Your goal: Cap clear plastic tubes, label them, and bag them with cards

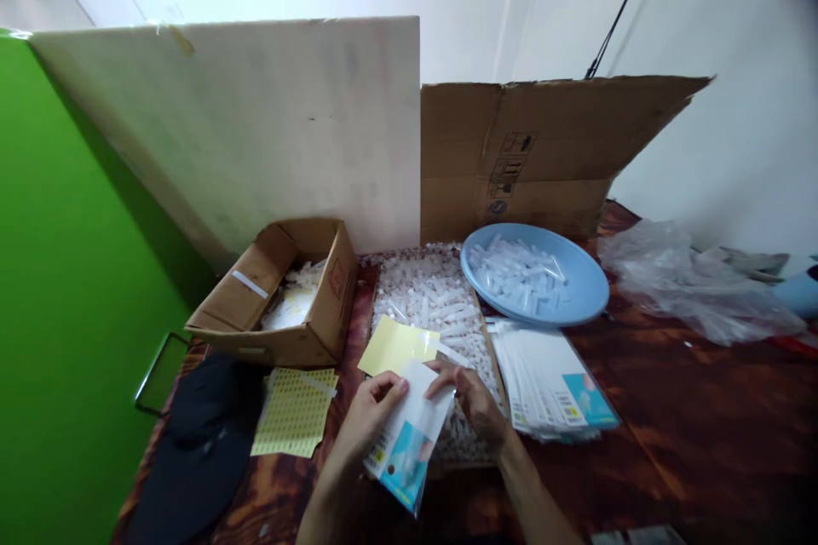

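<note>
Between both hands (422,404), printed packet (409,438)

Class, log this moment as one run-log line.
left hand: holds clear printed plastic packet | right hand: at packet's open top | behind: tray of small white tubes

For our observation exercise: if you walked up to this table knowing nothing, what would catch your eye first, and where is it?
First, the two hands at the near edge: the left hand and right hand hold a clear printed packet over a tray of small white tubes. Behind it, right of centre, a blue bowl holds more tubes, with a fanned stack of packets before it. At far left stands a bright green wall.
</note>
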The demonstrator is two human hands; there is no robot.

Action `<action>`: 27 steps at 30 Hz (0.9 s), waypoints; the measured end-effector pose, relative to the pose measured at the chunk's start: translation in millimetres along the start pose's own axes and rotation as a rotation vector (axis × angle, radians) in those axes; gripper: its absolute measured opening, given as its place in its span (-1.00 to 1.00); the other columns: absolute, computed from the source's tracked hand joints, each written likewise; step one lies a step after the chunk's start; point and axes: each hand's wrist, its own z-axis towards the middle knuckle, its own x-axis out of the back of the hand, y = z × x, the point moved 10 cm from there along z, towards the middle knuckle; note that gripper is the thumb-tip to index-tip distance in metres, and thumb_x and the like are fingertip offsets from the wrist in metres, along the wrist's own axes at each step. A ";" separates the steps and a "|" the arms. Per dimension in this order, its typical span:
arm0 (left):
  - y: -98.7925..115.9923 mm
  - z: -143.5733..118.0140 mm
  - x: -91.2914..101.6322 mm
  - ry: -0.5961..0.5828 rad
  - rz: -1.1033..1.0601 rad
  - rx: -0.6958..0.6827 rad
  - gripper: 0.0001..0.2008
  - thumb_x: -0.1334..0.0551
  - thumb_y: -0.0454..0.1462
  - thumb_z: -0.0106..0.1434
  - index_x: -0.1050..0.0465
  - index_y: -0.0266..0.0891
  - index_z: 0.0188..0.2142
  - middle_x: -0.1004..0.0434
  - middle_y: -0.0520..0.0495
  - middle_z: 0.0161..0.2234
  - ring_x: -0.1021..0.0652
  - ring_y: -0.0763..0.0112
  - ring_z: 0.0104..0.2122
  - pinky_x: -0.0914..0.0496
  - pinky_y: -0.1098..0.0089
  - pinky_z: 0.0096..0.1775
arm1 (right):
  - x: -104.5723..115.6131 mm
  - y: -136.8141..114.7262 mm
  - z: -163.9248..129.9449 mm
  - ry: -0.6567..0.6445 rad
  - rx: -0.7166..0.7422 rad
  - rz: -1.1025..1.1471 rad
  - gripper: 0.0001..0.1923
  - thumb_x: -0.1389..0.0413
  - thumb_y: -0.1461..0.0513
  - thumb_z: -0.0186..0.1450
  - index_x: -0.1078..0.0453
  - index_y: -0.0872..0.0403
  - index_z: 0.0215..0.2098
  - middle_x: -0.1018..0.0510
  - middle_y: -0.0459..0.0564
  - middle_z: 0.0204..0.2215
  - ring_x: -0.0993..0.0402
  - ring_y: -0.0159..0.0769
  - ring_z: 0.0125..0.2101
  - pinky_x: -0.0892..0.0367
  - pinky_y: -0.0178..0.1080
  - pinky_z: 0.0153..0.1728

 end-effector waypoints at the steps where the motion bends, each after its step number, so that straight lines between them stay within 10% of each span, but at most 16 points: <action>1: 1.8 -0.1 1.8 0.026 -0.007 -0.015 -0.55 -0.37 0.09 0.14 -0.55 -0.31 -0.43 -0.49 -0.03 -0.49 -0.42 0.38 -0.46 -0.25 0.46 -0.42 | 3.4 0.1 0.6 0.027 -0.006 -0.024 -0.46 -0.02 -0.14 0.40 -0.63 0.05 -0.35 -0.61 0.08 -0.10 -0.51 -0.05 -0.09 -0.34 -0.06 0.03; 6: 20.4 -6.8 32.2 0.364 -0.237 -0.168 -0.51 -0.46 -0.03 0.11 -0.57 -0.23 -0.03 -0.62 -0.16 -0.12 -0.58 0.23 -0.13 -0.43 0.38 -0.14 | 45.2 18.9 -2.9 0.391 -0.098 -0.060 -0.58 -0.28 -0.01 0.23 -0.49 0.04 -0.05 -0.62 0.09 -0.10 -0.56 -0.04 -0.12 -0.46 -0.14 -0.16; 10: 25.2 -9.3 44.9 0.452 -0.605 -0.156 -0.52 -0.55 -0.21 0.02 -0.57 -0.26 -0.07 -0.63 -0.11 -0.20 -0.61 0.39 -0.21 -0.46 0.46 -0.12 | 64.4 31.5 -6.4 0.509 -0.137 -0.256 -0.53 -0.28 0.02 0.22 -0.41 0.05 0.02 -0.59 0.14 0.02 -0.54 0.01 -0.01 -0.44 -0.07 -0.05; 17: 39.4 -9.4 49.9 0.461 -0.759 -0.149 -0.45 -0.61 -0.28 -0.14 -0.55 -0.32 -0.13 -0.67 -0.09 -0.31 -0.63 0.47 -0.31 -0.48 0.51 -0.16 | 57.4 34.2 -7.1 0.464 -0.168 -0.170 -0.54 -0.27 0.00 0.23 -0.41 0.06 -0.01 -0.66 0.09 -0.13 -0.60 -0.06 -0.23 -0.46 -0.16 -0.30; 27: 30.9 -5.2 46.4 0.451 -0.395 -0.175 -0.52 -0.51 -0.19 0.07 -0.49 -0.28 -0.05 -0.65 -0.14 -0.24 -0.63 0.32 -0.20 -0.45 0.40 -0.12 | 26.5 30.8 2.7 0.404 -0.175 -0.030 -0.51 -0.30 0.00 0.21 -0.33 0.03 -0.01 -0.67 0.08 -0.17 -0.62 -0.11 -0.30 -0.48 -0.19 -0.35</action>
